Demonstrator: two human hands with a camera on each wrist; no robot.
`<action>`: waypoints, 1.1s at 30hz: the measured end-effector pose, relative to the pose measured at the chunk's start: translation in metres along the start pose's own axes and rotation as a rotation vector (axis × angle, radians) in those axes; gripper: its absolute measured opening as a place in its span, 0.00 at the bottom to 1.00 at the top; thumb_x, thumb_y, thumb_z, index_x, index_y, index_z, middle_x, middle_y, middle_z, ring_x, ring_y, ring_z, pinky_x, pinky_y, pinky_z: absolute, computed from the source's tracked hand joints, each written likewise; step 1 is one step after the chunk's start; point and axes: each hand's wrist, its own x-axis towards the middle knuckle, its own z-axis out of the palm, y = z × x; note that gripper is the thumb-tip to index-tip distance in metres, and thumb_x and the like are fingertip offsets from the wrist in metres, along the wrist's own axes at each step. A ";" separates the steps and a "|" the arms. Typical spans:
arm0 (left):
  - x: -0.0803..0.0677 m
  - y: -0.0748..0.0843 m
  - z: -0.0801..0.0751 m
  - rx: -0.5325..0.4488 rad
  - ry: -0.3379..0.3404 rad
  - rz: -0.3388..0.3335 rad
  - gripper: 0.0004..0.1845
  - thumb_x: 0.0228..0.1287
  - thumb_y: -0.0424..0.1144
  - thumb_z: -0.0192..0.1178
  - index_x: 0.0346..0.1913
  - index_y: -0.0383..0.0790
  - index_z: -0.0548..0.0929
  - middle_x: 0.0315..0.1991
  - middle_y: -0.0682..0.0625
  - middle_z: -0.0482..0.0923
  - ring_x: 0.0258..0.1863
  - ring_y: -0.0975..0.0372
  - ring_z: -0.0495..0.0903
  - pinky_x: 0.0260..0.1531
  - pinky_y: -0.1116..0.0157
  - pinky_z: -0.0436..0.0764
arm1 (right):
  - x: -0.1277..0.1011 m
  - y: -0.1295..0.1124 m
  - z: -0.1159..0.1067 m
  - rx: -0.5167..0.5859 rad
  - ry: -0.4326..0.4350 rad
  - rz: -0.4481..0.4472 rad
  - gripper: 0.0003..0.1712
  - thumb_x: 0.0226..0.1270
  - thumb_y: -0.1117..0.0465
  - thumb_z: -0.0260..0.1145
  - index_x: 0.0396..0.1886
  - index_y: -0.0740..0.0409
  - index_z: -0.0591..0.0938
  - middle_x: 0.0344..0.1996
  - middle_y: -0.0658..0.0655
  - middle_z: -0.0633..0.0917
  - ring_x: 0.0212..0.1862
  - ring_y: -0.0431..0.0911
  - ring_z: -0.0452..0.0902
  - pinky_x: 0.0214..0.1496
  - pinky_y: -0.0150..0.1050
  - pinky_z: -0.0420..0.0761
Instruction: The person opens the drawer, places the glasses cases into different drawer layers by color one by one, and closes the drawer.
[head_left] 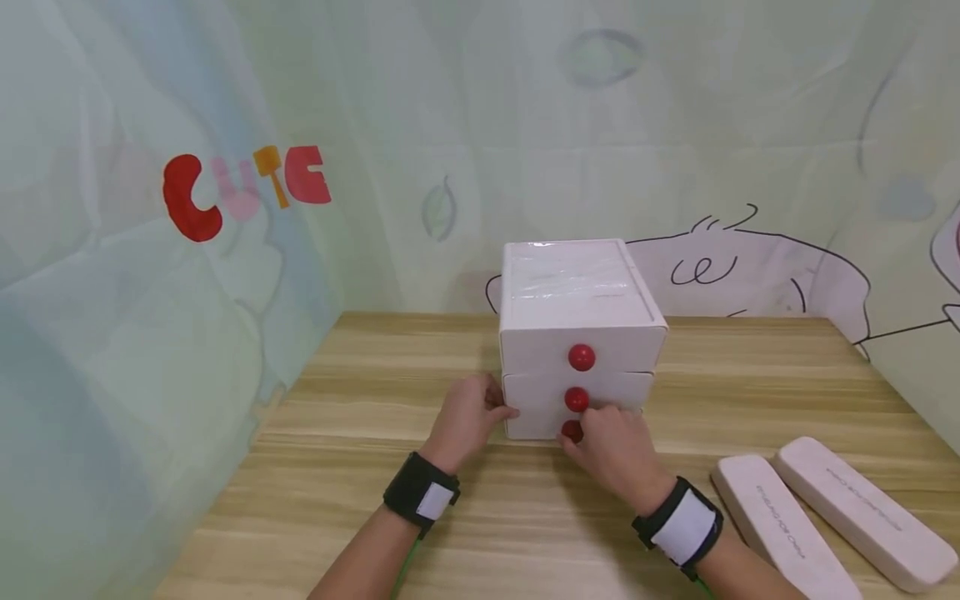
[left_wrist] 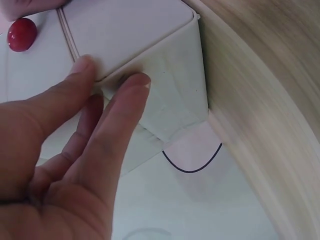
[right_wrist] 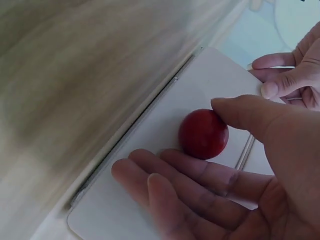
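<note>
A white box of stacked drawers [head_left: 577, 350] faces me, with round red knobs down its front. My left hand [head_left: 465, 421] holds its lower left edge. In the left wrist view the thumb [left_wrist: 70, 90] presses the front near a drawer seam, and the fingers [left_wrist: 122, 115] bend against the side wall. Low on the front, my right hand [head_left: 618, 450] has the bottom red knob [head_left: 572, 431] between thumb and fingers. The right wrist view shows that knob [right_wrist: 203, 134] with the thumb at its upper side and fingers under it. The middle knob [head_left: 577, 399] is just above this hand.
Two long pale cases [head_left: 783, 525] with printed lettering lie to the right of my right forearm. The wooden table [head_left: 360, 400] ends at a cartoon-printed backdrop [head_left: 420, 125] behind the box. Black bands [head_left: 423, 492] circle both wrists.
</note>
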 end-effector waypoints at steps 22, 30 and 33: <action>0.000 0.002 0.000 -0.046 -0.017 -0.042 0.06 0.61 0.31 0.72 0.34 0.31 0.85 0.32 0.42 0.86 0.32 0.60 0.84 0.32 0.67 0.81 | 0.000 0.004 0.005 -0.002 0.030 -0.071 0.25 0.55 0.55 0.78 0.10 0.55 0.72 0.07 0.48 0.67 0.14 0.39 0.63 0.17 0.31 0.60; 0.002 0.002 0.000 -0.028 -0.016 -0.037 0.06 0.60 0.31 0.72 0.33 0.31 0.85 0.31 0.42 0.86 0.32 0.60 0.84 0.32 0.66 0.81 | 0.001 0.002 0.003 0.006 0.020 -0.075 0.27 0.55 0.55 0.78 0.09 0.54 0.70 0.07 0.47 0.66 0.14 0.39 0.63 0.17 0.31 0.57; 0.002 0.002 -0.001 -0.030 -0.015 -0.049 0.06 0.60 0.31 0.72 0.33 0.31 0.85 0.31 0.43 0.86 0.30 0.61 0.82 0.32 0.66 0.81 | 0.001 0.001 0.004 0.007 0.022 -0.062 0.28 0.55 0.55 0.78 0.08 0.53 0.69 0.07 0.47 0.65 0.14 0.39 0.62 0.17 0.31 0.57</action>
